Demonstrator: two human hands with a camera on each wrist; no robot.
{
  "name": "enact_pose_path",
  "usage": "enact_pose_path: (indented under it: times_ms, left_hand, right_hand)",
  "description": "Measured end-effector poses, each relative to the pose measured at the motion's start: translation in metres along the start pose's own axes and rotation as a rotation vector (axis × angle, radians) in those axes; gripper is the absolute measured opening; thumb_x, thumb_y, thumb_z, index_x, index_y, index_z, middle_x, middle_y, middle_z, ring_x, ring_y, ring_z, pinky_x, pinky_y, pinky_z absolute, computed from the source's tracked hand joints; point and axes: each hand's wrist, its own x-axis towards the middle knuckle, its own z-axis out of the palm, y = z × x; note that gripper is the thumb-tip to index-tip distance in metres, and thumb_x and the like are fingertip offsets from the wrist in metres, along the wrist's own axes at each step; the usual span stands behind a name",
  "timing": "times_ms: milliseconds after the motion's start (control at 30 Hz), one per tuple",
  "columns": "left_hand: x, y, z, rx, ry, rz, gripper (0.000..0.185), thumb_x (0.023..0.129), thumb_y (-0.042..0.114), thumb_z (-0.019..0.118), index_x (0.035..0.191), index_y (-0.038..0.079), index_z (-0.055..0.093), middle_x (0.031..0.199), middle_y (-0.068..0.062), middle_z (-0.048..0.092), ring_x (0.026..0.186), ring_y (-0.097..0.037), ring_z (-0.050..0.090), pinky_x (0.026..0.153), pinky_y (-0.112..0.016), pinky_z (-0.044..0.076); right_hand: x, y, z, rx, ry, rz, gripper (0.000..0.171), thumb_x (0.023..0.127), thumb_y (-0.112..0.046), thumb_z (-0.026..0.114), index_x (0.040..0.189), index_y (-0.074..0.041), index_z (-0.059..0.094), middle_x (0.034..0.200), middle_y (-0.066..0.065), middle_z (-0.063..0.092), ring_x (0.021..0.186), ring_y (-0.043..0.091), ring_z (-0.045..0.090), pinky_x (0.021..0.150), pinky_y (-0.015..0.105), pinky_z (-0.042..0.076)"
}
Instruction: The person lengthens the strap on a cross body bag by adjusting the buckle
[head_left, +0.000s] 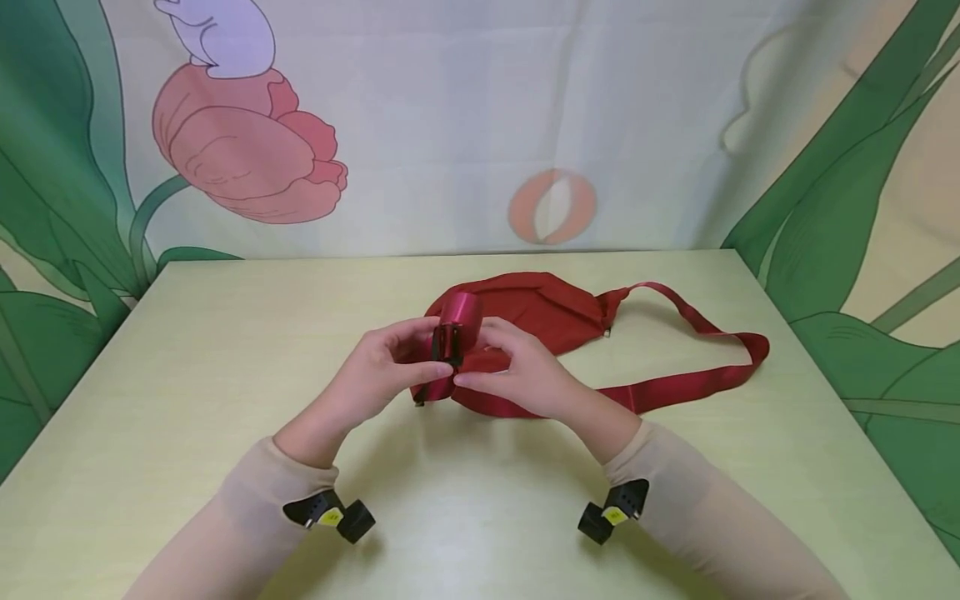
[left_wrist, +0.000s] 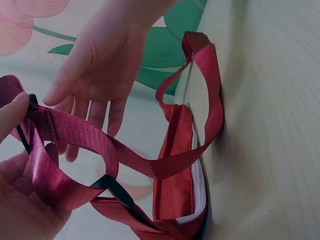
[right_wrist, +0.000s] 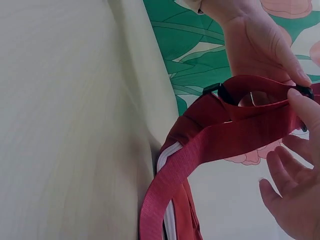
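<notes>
A red waist bag point(head_left: 536, 304) lies on the table with its webbing strap point(head_left: 678, 385) trailing right. Part of the strap is raised in a loop with a black slider point(left_wrist: 29, 122) on it. At this slider my left hand point(head_left: 371, 375) pinches the strap, thumb in front and fingers behind. From the other side my right hand point(head_left: 528, 371) holds the webbing, its thumb tip at the slider point(right_wrist: 302, 95) and its other fingers spread below. Another black fitting point(left_wrist: 117, 190) sits lower, near the bag. The bag's pale zipper point(left_wrist: 200, 185) faces the table side.
The pale wooden table point(head_left: 187, 375) ends at a printed cloth backdrop point(head_left: 420, 125) with flowers and leaves. Black wrist cameras point(head_left: 355, 521) hang from both sleeves, low over the table. The loose strap end point(head_left: 753, 343) curves out to the bag's right.
</notes>
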Motion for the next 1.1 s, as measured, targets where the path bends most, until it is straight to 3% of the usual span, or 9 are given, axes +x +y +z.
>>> enact_pose_path:
  times_ms: [267,567,800,1100]
  left_hand:
    - [0.002,0.001,0.001,-0.004,0.011,0.013,0.052,0.083,0.015,0.072,0.131,0.011,0.053,0.114,-0.01,0.061,0.101,-0.026,0.058,0.081,-0.038,0.05]
    - [0.003,-0.001,-0.004,-0.047,0.044,0.028,0.049,0.084,0.016,0.07,0.129,0.009,0.054,0.11,-0.01,0.061,0.1,-0.025,0.058,0.082,-0.037,0.049]
    - [0.003,-0.001,-0.006,-0.047,0.059,0.021,0.051,0.084,0.017,0.071,0.131,0.01,0.053,0.111,-0.01,0.06,0.102,-0.024,0.058,0.085,-0.037,0.048]
    - [0.001,-0.004,-0.002,-0.076,0.028,-0.001,0.054,0.084,0.017,0.071,0.133,0.01,0.051,0.115,-0.011,0.059,0.104,-0.025,0.057,0.084,-0.037,0.05]
  right_hand:
    - [0.002,-0.004,0.0,-0.034,0.048,-0.015,0.037,0.082,-0.022,0.073,0.117,-0.017,0.065,0.119,-0.005,0.053,0.107,0.015,0.052,0.088,0.048,0.046]
    - [0.0,-0.002,-0.008,0.008,0.041,0.016,0.038,0.083,-0.025,0.071,0.119,-0.014,0.063,0.122,-0.009,0.05,0.109,0.02,0.053,0.081,0.031,0.051]
    - [-0.001,0.003,-0.009,0.025,0.002,0.096,0.044,0.083,-0.026,0.072,0.124,-0.015,0.059,0.124,-0.007,0.05,0.115,0.022,0.051,0.082,0.032,0.051]
    - [0.0,-0.002,0.002,0.054,0.021,0.006,0.049,0.081,-0.023,0.074,0.127,-0.016,0.056,0.126,-0.007,0.049,0.109,0.017,0.053,0.085,0.033,0.05]
